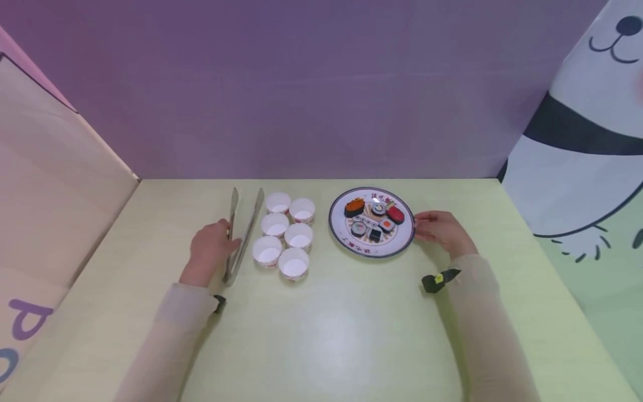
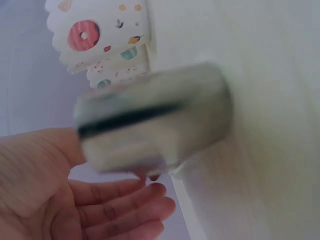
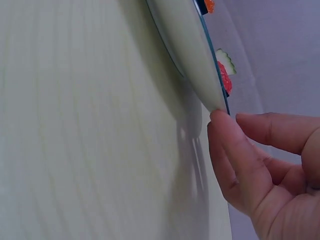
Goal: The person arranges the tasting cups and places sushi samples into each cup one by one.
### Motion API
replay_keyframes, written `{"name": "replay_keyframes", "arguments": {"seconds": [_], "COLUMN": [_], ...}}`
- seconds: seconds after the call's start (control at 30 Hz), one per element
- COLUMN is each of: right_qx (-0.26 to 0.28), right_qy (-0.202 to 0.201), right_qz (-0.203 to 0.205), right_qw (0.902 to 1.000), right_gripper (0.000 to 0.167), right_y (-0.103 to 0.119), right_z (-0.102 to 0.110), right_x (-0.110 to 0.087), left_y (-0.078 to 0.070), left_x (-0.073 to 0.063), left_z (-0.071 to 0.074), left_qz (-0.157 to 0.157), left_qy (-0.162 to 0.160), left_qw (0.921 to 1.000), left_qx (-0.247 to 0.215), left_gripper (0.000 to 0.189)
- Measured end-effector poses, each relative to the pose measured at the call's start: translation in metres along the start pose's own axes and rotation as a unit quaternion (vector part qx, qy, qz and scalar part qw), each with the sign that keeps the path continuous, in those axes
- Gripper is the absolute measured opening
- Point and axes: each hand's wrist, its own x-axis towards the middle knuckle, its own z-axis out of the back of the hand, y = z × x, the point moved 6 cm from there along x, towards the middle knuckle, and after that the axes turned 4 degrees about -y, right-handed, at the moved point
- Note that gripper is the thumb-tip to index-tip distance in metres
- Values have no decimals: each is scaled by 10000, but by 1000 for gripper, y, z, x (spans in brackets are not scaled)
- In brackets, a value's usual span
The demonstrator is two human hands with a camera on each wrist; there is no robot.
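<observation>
My left hand [image 1: 208, 245] lies over the left arm of metal tongs [image 1: 248, 231], which stand spread on the table. In the left wrist view, the tongs' blurred hinge end [image 2: 160, 120] crosses in front of the palm, and the fingers [image 2: 125, 212] are loosely extended, not wrapped round it. My right hand [image 1: 444, 231] is at the right rim of a white, dark-edged plate [image 1: 346, 240]. One fingertip [image 3: 220, 117] touches the rim from below; the thumb [image 3: 270, 127] appears slightly apart. Several sushi pieces [image 1: 387, 225] sit on the plate, which rests on the table.
Several white paper baking cups [image 1: 293, 262] with scalloped, printed sides stand in two columns between the tongs and the plate. The pale table [image 1: 326, 340] meets a purple wall [image 1: 321, 111] at the back. Printed panels flank it on both sides.
</observation>
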Motion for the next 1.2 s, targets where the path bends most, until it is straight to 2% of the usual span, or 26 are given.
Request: {"name": "replay_keyframes", "arguments": {"seconds": [0.2, 0.6, 0.9, 1.2], "right_qx": [261, 102, 132, 261], "right_qy": [-133, -347, -345, -341], "right_qz": [-226, -654, -495, -502], "right_qw": [9993, 9972, 9981, 9978], "right_gripper": [41, 48, 48, 49], "right_y": [-3, -7, -8, -9], "right_z": [-1, -4, -3, -4], "right_x": [0, 2, 2, 2], "left_y": [1, 0, 1, -3], "left_x": [-1, -4, -4, -4], "left_z": [-2, -4, -5, -7], "left_qz": [177, 283, 302, 458], "left_qy": [140, 431, 522, 617], "left_qw": [9996, 9986, 9981, 9970], "left_qx": [169, 121, 131, 87], "left_gripper": [37, 33, 24, 31]}}
